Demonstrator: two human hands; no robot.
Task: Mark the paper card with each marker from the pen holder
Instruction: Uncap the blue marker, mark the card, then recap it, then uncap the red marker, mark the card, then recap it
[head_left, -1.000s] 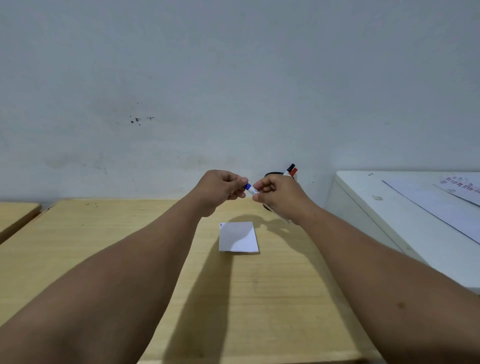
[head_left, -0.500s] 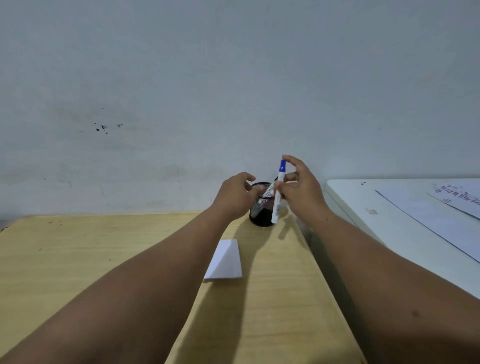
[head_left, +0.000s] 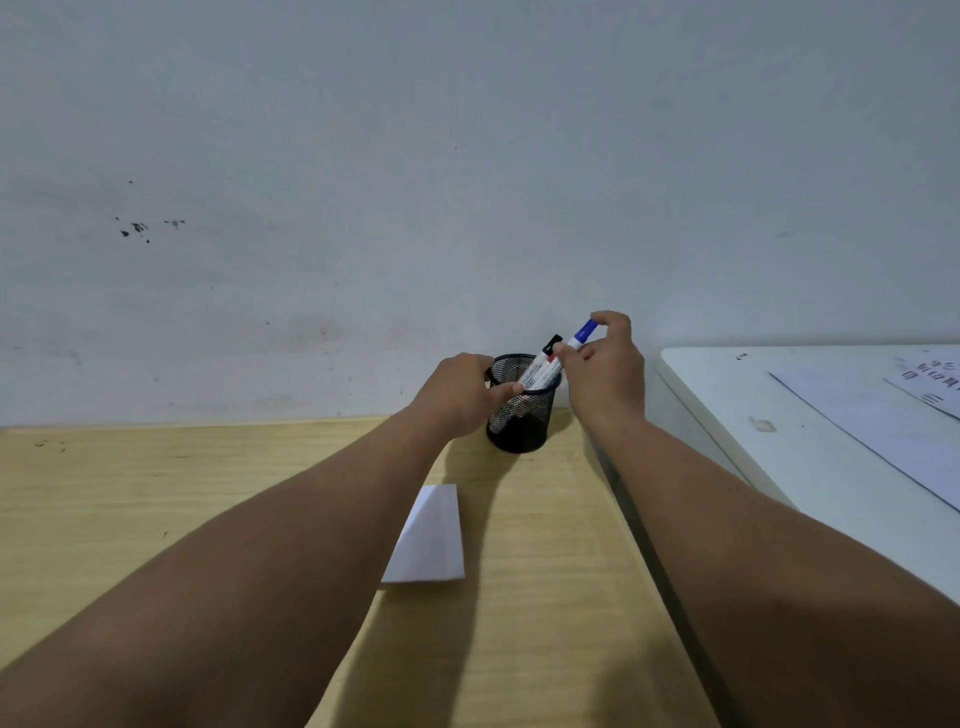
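Note:
A black mesh pen holder (head_left: 519, 421) stands at the back of the wooden table, close to the wall. My left hand (head_left: 460, 395) grips its left side at the rim. My right hand (head_left: 605, 364) pinches a blue-capped white marker (head_left: 581, 335) near its cap, with the marker's lower end inside the holder. A black-capped marker (head_left: 551, 344) and a red marker lean in the holder beside it. The white paper card (head_left: 431, 535) lies flat on the table in front of the holder, partly hidden by my left forearm.
The wooden table (head_left: 156, 493) ends at a grey wall behind. A white table (head_left: 779, 415) with printed sheets (head_left: 893, 415) stands close on the right, with a narrow gap between the two tables.
The blue marker was held between both hands with its cap on. My right hand then carried it to the holder and lowered its end in, while my left hand took the holder's rim.

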